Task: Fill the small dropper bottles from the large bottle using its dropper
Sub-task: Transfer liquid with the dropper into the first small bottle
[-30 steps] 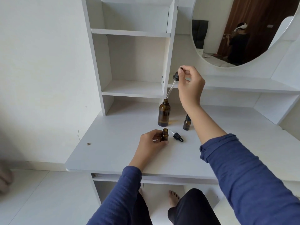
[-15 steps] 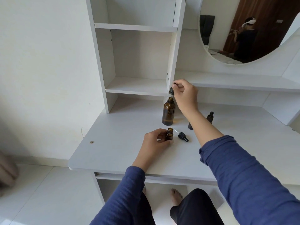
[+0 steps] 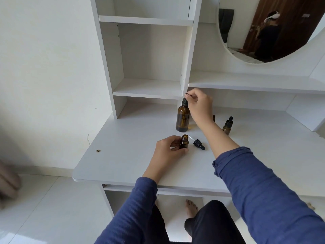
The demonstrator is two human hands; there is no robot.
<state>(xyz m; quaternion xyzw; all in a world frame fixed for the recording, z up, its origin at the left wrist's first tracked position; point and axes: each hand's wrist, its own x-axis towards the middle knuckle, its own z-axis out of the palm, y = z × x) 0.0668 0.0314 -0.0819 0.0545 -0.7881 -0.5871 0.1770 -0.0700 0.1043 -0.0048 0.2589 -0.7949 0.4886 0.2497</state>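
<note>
Nearest the front edge of the worktop (image 3: pixel 123 155), the left hand (image 3: pixel 167 150) has its grip closed round the small bottle (image 3: pixel 184 143), with fingers and thumb curled about the lower body. The bottle stands upright about midway along the worktop's width, its neck uncovered. Just to its right the loose dropper cap (image 3: pixel 199 144) lies on its side, its glass tube pointing toward the bottle.

Farther back, the large bottle (image 3: pixel 182 118) stands upright near the rear edge, in front of an upright of the shelf unit (image 3: pixel 190 50). Its dropper (image 3: pixel 184 102) appears seated in the neck. The right hand (image 3: pixel 199 105) holds a pinch grip on the rubber bulb at the top.

Toward the rear right corner stands a capped small bottle (image 3: pixel 228 124). Another is mostly hidden behind the right wrist.

Handling, as judged:
- **Bottles:** They look like amber glass, so rigid, smooth and breakable.
- **Small bottle:** It is probably light and narrow-based, so it tips easily. A low hold on the body suits it.
- **Large bottle:** It is likely heavy enough to stand unaided.
- **Dropper tube:** It is thin and fragile and should clear both necks without striking them.
- **Dropper hold:** The dark collar below the bulb is the firm place to lift by. The soft bulb is for drawing and releasing only, since pressure on it in transit would spill the charge.

The liquid levels cannot be read.
</note>
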